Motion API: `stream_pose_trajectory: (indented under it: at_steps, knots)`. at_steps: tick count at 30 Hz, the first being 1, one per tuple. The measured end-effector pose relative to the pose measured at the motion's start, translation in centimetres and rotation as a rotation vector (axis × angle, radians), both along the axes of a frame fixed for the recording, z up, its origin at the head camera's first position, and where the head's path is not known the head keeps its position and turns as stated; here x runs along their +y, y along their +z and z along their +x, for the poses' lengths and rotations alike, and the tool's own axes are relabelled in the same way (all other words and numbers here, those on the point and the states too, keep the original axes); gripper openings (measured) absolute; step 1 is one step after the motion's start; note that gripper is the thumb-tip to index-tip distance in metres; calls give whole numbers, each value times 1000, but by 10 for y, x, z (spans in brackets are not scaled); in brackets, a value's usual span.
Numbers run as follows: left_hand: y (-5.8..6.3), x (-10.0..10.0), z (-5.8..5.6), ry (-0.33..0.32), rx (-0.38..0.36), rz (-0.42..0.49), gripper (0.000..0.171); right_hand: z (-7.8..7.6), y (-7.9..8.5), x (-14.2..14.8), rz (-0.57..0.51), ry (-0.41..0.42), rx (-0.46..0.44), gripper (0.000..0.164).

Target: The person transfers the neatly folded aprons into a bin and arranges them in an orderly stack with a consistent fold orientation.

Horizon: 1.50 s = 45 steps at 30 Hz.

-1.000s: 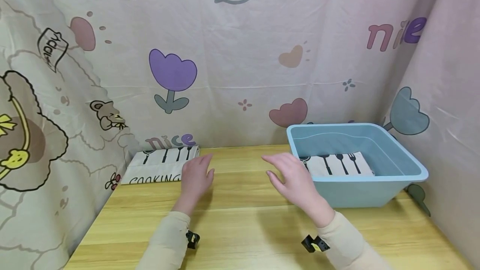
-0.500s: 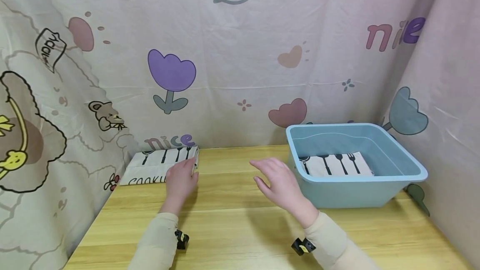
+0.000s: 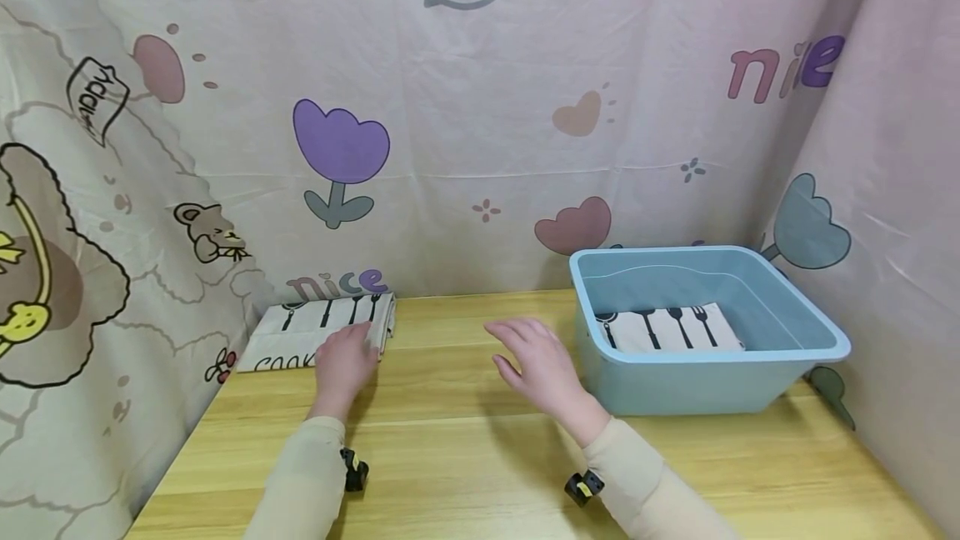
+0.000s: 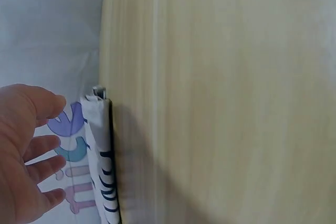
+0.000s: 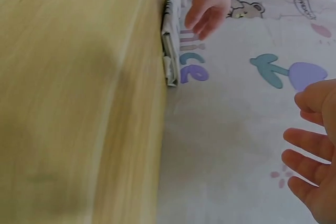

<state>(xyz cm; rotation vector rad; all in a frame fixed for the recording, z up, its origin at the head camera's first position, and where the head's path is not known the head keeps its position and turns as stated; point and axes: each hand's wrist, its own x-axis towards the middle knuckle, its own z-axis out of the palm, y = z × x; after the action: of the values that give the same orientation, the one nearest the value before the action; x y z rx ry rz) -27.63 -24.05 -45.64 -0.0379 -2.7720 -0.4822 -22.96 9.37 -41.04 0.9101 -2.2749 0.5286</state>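
Note:
A folded white cloth [image 3: 288,332] with black cutlery prints and lettering lies at the back left of the wooden table. Just above its front right part hovers my left hand [image 3: 345,365], fingers loosely spread and holding nothing. In the left wrist view a gap separates the left hand [image 4: 26,156] from the folded cloth [image 4: 100,145]. My right hand [image 3: 542,369] hangs over the middle of the table, fingers relaxed, nothing in them. The right wrist view has the right hand [image 5: 315,150] at its right edge and the cloth [image 5: 170,35] farther off.
To the right stands a light blue plastic tub [image 3: 708,386] with a similar folded cloth [image 3: 671,329] inside. A printed curtain [image 3: 465,107] hangs behind the table and along both sides. Bare wooden tabletop [image 3: 450,457] stretches between the left cloth and the tub.
Both hands have moved left. The left hand has come over the folded cloth's front right part, and the right hand has drawn away from the tub. Cloths and tub stay put.

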Motion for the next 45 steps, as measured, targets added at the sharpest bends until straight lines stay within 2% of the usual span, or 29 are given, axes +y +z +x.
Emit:
stream_pose_trajectory:
  at_steps: [6,9,13,18,25,34,41,45]
  knots:
    - [-3,-8,-3,4,-54,-1,50,-6,-5,-5,-3,-11,-15,46]
    - [-7,-14,-4,0,-82,-32,45,-8,-6,-8,-6,-13,-30,46]
    - [-10,-20,-6,-3,-146,-69,39,-10,-7,-11,-7,-16,-64,45]
    - [-11,-22,-9,-8,-228,-59,35,-13,-8,-13,-12,-24,-101,45]
    - [-12,-18,-8,-12,-242,-86,31,-19,-10,-18,-48,-34,-155,42]
    - [-8,0,-5,-27,-252,-137,23,-27,-14,-24,-110,-42,-241,40]
    - [-2,21,2,-63,-257,-171,3,-31,-17,-25,-145,-42,-330,40]
    - [-3,35,5,-66,-262,-191,6,-32,-19,-25,-162,-57,-354,40]
